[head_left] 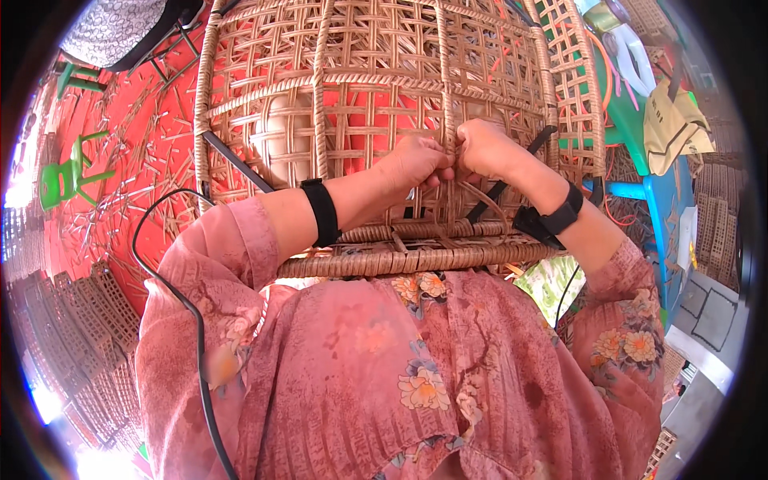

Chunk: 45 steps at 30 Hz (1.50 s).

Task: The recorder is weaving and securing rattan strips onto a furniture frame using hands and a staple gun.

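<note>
A large woven rattan piece (pixel 384 80) with an open lattice and wrapped ribs stands right in front of me. Both hands meet at one of its upright wrapped ribs (pixel 446 64). My left hand (pixel 418 162) is closed on the rib's left side, fingertips pinched together. Just right of it, my right hand (pixel 490 150) is curled with its fingers against the same rib. What lies between the fingers is hidden. Below them a thin rattan strip (pixel 490 202) curves down toward the thick wrapped lower edge (pixel 424 260), which lies close against my body.
Loose rattan scraps litter the red floor (pixel 120 176) at left. A small green stool (pixel 68 172) stands there. At right are a blue stool (pixel 668 216), a green surface (pixel 628 132) and a tan bag (pixel 676 128). More woven panels (pixel 76 336) are stacked at lower left.
</note>
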Motion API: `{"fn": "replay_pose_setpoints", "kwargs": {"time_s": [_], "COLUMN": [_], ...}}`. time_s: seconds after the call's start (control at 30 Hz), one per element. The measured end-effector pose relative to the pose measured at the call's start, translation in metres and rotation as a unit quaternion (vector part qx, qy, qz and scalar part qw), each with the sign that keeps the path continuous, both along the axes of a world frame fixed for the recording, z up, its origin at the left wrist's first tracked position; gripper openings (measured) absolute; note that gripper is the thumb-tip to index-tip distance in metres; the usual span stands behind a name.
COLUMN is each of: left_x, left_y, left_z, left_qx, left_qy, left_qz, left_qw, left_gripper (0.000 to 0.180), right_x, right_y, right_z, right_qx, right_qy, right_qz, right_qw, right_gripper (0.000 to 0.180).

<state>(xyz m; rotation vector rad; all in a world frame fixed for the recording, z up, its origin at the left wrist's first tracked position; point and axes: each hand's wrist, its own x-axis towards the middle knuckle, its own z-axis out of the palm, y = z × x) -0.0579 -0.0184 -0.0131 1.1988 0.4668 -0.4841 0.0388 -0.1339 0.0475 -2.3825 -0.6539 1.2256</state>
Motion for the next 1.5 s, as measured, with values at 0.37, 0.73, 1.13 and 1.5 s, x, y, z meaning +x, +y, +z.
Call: {"fn": "replay_pose_setpoints", "kwargs": {"time_s": [0.37, 0.73, 1.13, 1.5], "left_x": [0.012, 0.017, 0.003, -0.015], "left_y": [0.015, 0.016, 0.005, -0.009], "left_z": [0.024, 0.027, 0.02, 0.02], "left_qx": [0.109, 0.188, 0.128, -0.131], "left_qy": [0.025, 0.023, 0.042, 0.111], "left_qz": [-0.145, -0.21, -0.151, 0.053], "left_qw": [0.983, 0.959, 0.979, 0.984], "left_gripper": [0.009, 0.016, 0.015, 0.011], "right_x": [0.009, 0.014, 0.011, 0.012], "right_y": [-0.013, -0.015, -0.006, -0.014], "right_z": [-0.014, -0.016, -0.004, -0.006], "right_qx": [0.082, 0.115, 0.054, 0.104], "right_qy": [0.247, 0.285, 0.296, 0.312], "right_qz": [-0.104, -0.073, -0.126, -0.127], "right_qw": [0.96, 0.949, 0.945, 0.936], "right_gripper": [0.026, 0.025, 0.017, 0.024]}}
